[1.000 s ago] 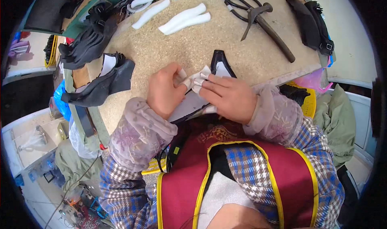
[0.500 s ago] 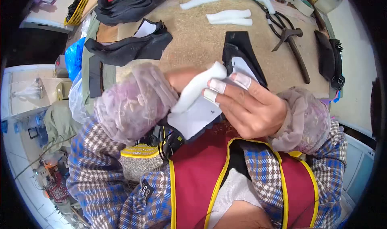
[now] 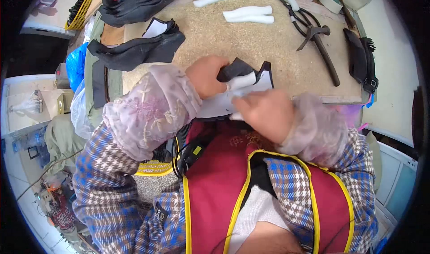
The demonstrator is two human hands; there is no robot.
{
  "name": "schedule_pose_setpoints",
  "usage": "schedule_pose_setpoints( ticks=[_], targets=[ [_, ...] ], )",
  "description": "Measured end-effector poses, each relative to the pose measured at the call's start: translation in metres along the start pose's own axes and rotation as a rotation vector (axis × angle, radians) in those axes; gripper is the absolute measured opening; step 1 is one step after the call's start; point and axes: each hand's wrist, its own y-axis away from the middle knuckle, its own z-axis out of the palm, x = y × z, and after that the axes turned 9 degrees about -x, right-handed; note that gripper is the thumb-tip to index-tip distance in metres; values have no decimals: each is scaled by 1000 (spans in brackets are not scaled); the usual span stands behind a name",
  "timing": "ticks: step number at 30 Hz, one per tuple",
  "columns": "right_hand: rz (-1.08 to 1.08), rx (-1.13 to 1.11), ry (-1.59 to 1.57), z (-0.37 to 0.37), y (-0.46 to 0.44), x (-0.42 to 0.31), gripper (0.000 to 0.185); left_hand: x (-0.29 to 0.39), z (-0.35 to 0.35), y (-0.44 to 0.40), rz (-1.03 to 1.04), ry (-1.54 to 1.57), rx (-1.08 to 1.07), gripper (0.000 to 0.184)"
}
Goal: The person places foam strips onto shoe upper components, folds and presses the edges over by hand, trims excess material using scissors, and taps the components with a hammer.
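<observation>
My left hand is closed on a black, leather-looking piece with a smooth white lining, held up over the near edge of the table. A soft white padding strip lies on the lining, its left end hidden by my left fingers. My right hand is at the right part of the piece, fingers curled in against the lining. Motion blurs its fingertips, so what they pinch cannot be made out.
On the table, white strips lie at the back, and black pieces are on the left. A hammer lies right, by black scissor-like handles. Black strapped items sit at the right edge. A yellow basket stands far left.
My right hand has moved down and left onto the lining, its fingers now curled. The padding strip now lies against the piece. The black piece that lay on the table is now behind my hands.
</observation>
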Motion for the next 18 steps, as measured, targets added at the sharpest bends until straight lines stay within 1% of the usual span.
schedule_pose_setpoints(
  ticks=[2, 3, 4, 5, 6, 7, 8, 10, 11, 14, 16, 17, 18],
  targets=[
    [117, 40, -185, -32, -15, 10, 33, -7, 7, -5, 74, 18, -2, 39],
    [92, 184, -226, -39, -26, 20, 40, -6, 8, -6, 101, 25, 19, 38],
    [75, 248, -224, -28, -34, 34, 40, -3, 8, -8, 129, 28, 42, 36],
    [56, 312, -221, -6, -40, 48, 41, 8, 2, -5, 82, 14, 18, 32],
    [35, 377, -219, 3, -45, 56, 42, 8, 0, -5, 102, 48, -1, 30],
    [-21, 249, -261, 5, -43, 64, 41, 8, -2, -5, 118, 85, -22, 28],
    [9, 206, -353, 8, -40, 67, 39, 7, -3, -5, 132, 123, -43, 26],
    [65, 108, -543, 13, -37, 65, 36, 7, -5, -1, 51, 15, 11, 25],
    [91, 110, -567, 13, -35, 59, 34, 7, -4, 1, 10, -37, 34, 25],
    [155, 134, -599, 10, -32, 51, 30, 2, 13, -6, 19, -245, 275, 22],
    [176, 170, -576, 15, -33, 51, 28, 0, 16, -6, 9, -238, 297, 21],
    [181, 154, -556, 17, -35, 51, 27, -1, 17, -6, 3, -233, 308, 21],
    [188, 140, -535, 19, -38, 52, 26, 1, 13, -5, 22, -180, 245, 20]
  ],
)
